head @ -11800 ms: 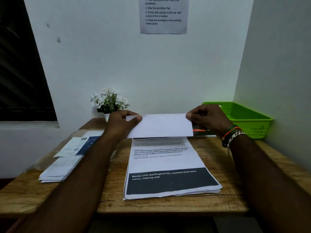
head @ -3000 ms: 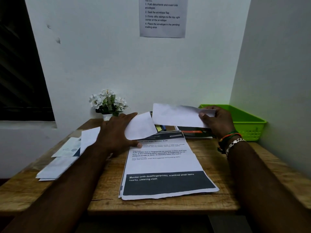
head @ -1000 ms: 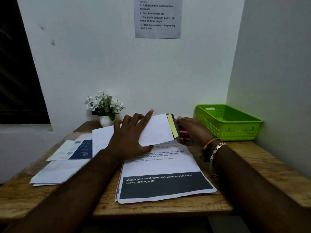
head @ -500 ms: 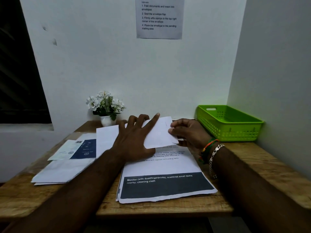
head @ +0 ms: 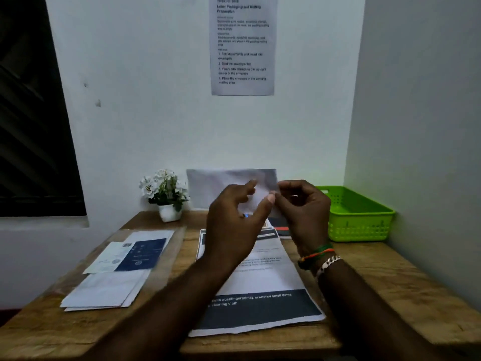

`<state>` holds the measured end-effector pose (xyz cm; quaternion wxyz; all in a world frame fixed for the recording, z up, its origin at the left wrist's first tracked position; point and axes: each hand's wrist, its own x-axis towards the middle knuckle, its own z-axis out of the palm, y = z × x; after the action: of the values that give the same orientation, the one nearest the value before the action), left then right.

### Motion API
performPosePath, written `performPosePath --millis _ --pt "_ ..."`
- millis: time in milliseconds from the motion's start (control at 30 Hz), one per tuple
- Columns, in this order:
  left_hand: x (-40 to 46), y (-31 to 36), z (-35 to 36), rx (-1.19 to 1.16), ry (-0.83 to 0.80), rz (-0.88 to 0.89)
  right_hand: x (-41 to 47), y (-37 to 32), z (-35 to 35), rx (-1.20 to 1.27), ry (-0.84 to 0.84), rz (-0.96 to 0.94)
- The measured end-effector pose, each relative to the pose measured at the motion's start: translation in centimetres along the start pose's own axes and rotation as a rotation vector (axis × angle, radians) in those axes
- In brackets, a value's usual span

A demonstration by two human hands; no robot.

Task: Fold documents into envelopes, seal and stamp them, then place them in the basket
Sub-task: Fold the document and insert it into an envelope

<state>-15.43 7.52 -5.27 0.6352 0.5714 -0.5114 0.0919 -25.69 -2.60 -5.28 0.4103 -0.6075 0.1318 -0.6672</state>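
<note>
The left hand (head: 235,225) and right hand (head: 303,212) pinch the white envelope (head: 223,187) by its right end, up off the table; most of it sticks out past the fingertips. It looks light, thin and bendy, so hold it gently at the edges.

Two hands (head: 270,212), one raised envelope (head: 221,186), one green basket (head: 364,220), one flowerpot (head: 168,194), two paper stacks (head: 260,282), one wall notice (head: 242,45).

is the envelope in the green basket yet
No, the envelope is held up in front of the wall by both hands, left of the green basket, not inside it.
</note>
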Motion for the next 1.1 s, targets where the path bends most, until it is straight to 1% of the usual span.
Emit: performPosePath --millis 67,100,167,233,267,333,367,400,467,533,567,633,700,767,867,967,1000,1100 --pt "0.2 2.0 0.3 -0.177 0.025 -0.124 -1.1 -1.4 1.0 -0.124 -0.029 -0.182" --pt "0.2 2.9 0.3 -0.25 0.044 -0.172 -1.6 -2.0 1.6 -0.158 -0.039 -0.235" --pt "0.1 3.9 0.1 -0.377 0.105 -0.261 -2.1 -2.7 2.5 -0.19 -0.083 -0.292" --pt "0.2 4.3 -0.6 -0.502 0.162 -0.352 -2.0 -3.1 2.9 -0.229 -0.181 -0.322" --pt "0.3 4.3 -1.2 -0.548 0.181 -0.391 -1.9 -3.3 3.0 -0.206 -0.246 -0.3" --pt "0.7 4.0 -2.3 -0.594 0.215 -0.468 -1.7 -3.9 2.7 -0.052 -0.361 -0.172" --pt "1.1 3.7 -3.0 -0.614 0.231 -0.514 -1.4 -4.1 2.4 0.01 -0.374 -0.11" --pt "1.5 3.1 -3.8 -0.621 0.232 -0.556 -0.9 -4.0 1.9 0.013 -0.34 -0.08" --pt "2.3 1.4 -5.3 -0.581 0.198 -0.639 0.5 -3.0 0.4 -0.138 -0.236 -0.086" --pt "2.9 -1.4 -6.7 -0.523 0.166 -0.762 2.0 -0.8 -1.5 -0.369 -0.204 -0.083" --pt "2.9 -2.9 -7.2 -0.493 0.149 -0.828 2.3 0.3 -2.4 -0.453 -0.24 -0.043" --pt "2.4 -5.6 -7.9 -0.381 0.122 -0.907 1.9 3.1 -3.8 -0.565 -0.397 0.065" --pt "1.6 -7.6 -8.2 -0.216 0.105 -0.921 0.6 5.0 -4.6 -0.722 -0.592 0.117" --pt "1.1 -9.3 -8.3 -0.102 0.086 -0.922 -0.4 6.1 -4.9 -0.855 -0.706 0.139" --pt "1.0 -11.8 -8.2 0.069 0.062 -0.9 -0.6 6.6 -4.9 -0.906 -0.743 0.166" --pt "0.6 -12.1 -7.9 0.269 -0.02 -0.79 -0.9 6.6 -4.8 -0.877 -0.738 0.147" --pt "0.5 -12.3 -8.0 0.288 -0.042 -0.757 -1.0 6.5 -5.0 -0.851 -0.73 0.148" --pt "0.6 -11.7 -8.5 0.272 -0.053 -0.747 -1.1 6.0 -5.5 -0.796 -0.707 0.177"
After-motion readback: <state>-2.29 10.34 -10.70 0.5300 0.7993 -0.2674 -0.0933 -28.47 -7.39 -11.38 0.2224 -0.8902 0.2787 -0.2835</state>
